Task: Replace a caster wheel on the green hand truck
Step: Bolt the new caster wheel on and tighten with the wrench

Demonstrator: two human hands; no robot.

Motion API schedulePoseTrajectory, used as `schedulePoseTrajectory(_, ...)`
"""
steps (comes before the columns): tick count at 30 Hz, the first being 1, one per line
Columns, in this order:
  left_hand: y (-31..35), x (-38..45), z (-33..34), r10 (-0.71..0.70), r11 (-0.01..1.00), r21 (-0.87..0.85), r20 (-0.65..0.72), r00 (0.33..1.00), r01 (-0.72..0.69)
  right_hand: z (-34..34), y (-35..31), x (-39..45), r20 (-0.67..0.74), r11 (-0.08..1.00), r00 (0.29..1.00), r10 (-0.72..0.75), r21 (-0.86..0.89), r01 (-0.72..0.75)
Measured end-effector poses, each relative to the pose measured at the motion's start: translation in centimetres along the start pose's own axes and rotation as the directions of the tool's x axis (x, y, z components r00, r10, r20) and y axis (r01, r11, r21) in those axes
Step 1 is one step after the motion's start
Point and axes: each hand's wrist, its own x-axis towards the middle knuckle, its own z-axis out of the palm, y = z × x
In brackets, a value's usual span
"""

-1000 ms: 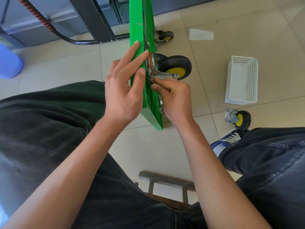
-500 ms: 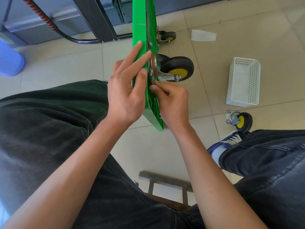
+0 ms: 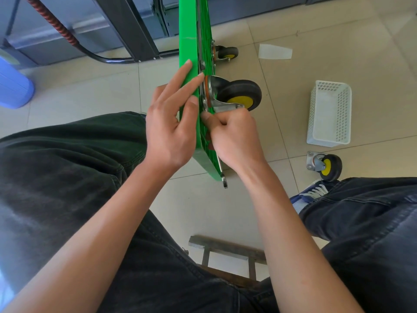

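The green hand truck platform (image 3: 188, 30) stands on its edge between my knees. A black caster with a yellow hub (image 3: 241, 93) sits against its ribbed underside on a metal bracket. My left hand (image 3: 169, 132) presses straight fingers flat on the smooth green face beside the bracket. My right hand (image 3: 234, 136) is curled at the bracket's base and grips a wrench (image 3: 224, 180), whose open end sticks out below the platform's corner. The bolt is hidden by my fingers. A second caster (image 3: 228, 53) is mounted farther up. A loose caster (image 3: 327, 166) lies on the floor at right.
A white perforated basket (image 3: 329, 114) stands on the tiles to the right, above the loose caster. A blue bin (image 3: 13, 86) is at far left, a black frame leg (image 3: 133, 30) and hose behind. A paper scrap (image 3: 274, 51) lies beyond. A stool (image 3: 225, 247) is under me.
My right hand has shifted slightly at the bracket base, and the wrench's lower end now shows below the platform corner. My left hand stays pressed on the green face.
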Motion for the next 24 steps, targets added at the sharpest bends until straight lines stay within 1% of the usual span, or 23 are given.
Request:
schedulePoseTrajectory(3,0.2,0.0,-0.1,-0.002,1.000,0.003,0.006,1.000,0.002,-0.4,0.2,0.0,0.013,0.997,0.998,-0.058,-0.040,0.058)
schedulePoseTrajectory(7,0.4,0.0,-0.2,-0.001,1.000,-0.001,0.012,1.000,0.001,-1.2,1.6,0.6,-0.054,0.997,0.996,-0.071,-0.009,0.071)
schedulePoseTrajectory(10,0.3,0.0,-0.2,-0.003,1.000,-0.001,0.017,1.000,0.003,-1.5,2.6,0.9,-0.069,0.997,0.995,-0.072,-0.014,0.071)
schedulePoseTrajectory(17,0.3,0.0,-0.2,-0.004,1.000,-0.001,0.018,1.000,0.004,-1.0,2.9,0.6,-0.086,0.985,0.982,-0.168,0.022,0.170)
schedulePoseTrajectory(24,0.2,0.0,-0.2,-0.015,1.000,-0.007,0.018,1.000,0.016,0.5,3.7,0.7,-0.186,0.977,0.963,-0.195,0.049,0.207)
